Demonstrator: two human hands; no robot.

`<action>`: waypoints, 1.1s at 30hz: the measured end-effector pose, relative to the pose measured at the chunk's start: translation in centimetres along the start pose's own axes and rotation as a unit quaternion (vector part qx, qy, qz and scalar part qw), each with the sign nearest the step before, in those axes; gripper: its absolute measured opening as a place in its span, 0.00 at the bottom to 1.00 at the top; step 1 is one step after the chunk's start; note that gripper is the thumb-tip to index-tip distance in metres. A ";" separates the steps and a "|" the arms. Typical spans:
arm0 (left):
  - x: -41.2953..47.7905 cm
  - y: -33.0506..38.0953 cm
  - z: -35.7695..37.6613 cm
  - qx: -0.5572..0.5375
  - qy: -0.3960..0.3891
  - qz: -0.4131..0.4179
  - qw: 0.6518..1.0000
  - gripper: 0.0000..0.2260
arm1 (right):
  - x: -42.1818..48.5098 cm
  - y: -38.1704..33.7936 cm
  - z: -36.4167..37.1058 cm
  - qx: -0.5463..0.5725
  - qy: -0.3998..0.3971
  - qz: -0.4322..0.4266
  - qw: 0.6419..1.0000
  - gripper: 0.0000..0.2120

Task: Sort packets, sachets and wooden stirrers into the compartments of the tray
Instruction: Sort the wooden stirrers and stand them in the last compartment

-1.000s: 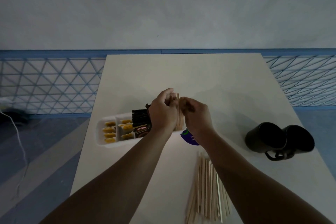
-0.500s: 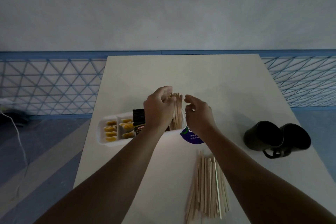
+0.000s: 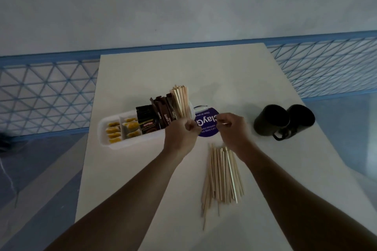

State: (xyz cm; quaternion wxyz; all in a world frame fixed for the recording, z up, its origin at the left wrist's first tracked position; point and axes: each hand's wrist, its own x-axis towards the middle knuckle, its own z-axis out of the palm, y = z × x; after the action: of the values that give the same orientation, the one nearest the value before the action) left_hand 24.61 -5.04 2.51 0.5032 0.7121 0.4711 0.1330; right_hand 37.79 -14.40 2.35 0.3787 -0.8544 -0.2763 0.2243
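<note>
- Loose wooden stirrers (image 3: 222, 175) lie fanned on the white table (image 3: 244, 79), their long axes running near to far.
- The right hand (image 3: 232, 130) hovers over their far tips, fingers curled. Whether it holds anything cannot be told.
- The left hand (image 3: 180, 136), curled into a fist, sits at the foot of a stirrer bundle (image 3: 180, 102). The bundle stands upright at the right end of the tray (image 3: 114, 145), and the hand's grip on it is unclear.
- Brown sachets (image 3: 163, 112), a black packet (image 3: 145, 120) and yellow sachets (image 3: 113, 132) fill the compartments to the left.
</note>
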 end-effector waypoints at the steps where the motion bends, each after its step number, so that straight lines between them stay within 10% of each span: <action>1: -0.6 -0.3 0.5 0.017 -0.012 -0.008 1.000 0.11 | -0.6 0.6 -0.2 -0.004 0.001 0.005 1.000 0.14; 15: -4.5 -2.9 6.1 0.164 -0.131 -0.111 0.971 0.10 | -6.6 6.7 -1.9 -0.082 -0.019 0.162 0.983 0.18; 33: -5.2 -2.6 8.5 0.201 -0.069 -0.101 0.972 0.19 | -7.0 6.2 -0.2 -0.083 -0.042 0.174 0.980 0.13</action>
State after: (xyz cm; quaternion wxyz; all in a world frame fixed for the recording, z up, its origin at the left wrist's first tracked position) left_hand 26.10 -14.13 -2.09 0.3918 0.7549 0.5219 -0.0652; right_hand 34.53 -22.46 -1.07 0.2497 -0.9075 -0.1568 0.2991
